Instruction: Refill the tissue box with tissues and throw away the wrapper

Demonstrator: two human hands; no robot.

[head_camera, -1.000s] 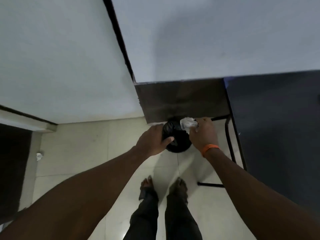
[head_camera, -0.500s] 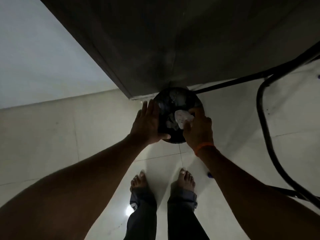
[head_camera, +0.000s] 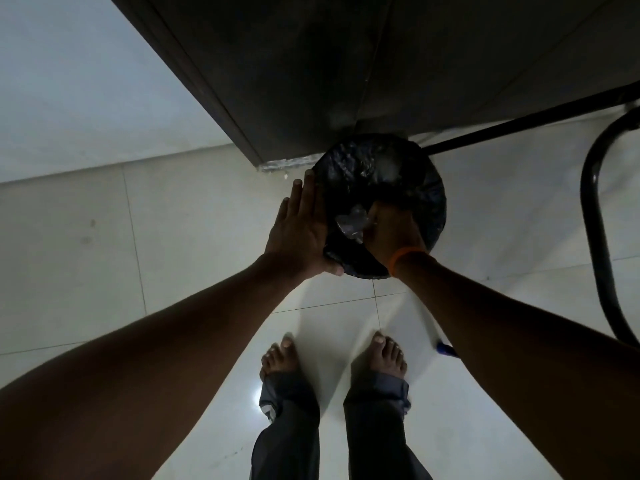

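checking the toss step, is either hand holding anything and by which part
The right hand grips the crumpled wrapper by its right end, inside the bin's mouth. The left hand lies flat against the bin's left rim, steadying it.

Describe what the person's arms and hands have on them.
Both forearms are bare, with no sleeves in view. The right hand has an orange band around its wrist. The left hand shows no rings, watch or glove.

Dim indoor room, likely a home, pale tiled floor, bare feet, lined bin
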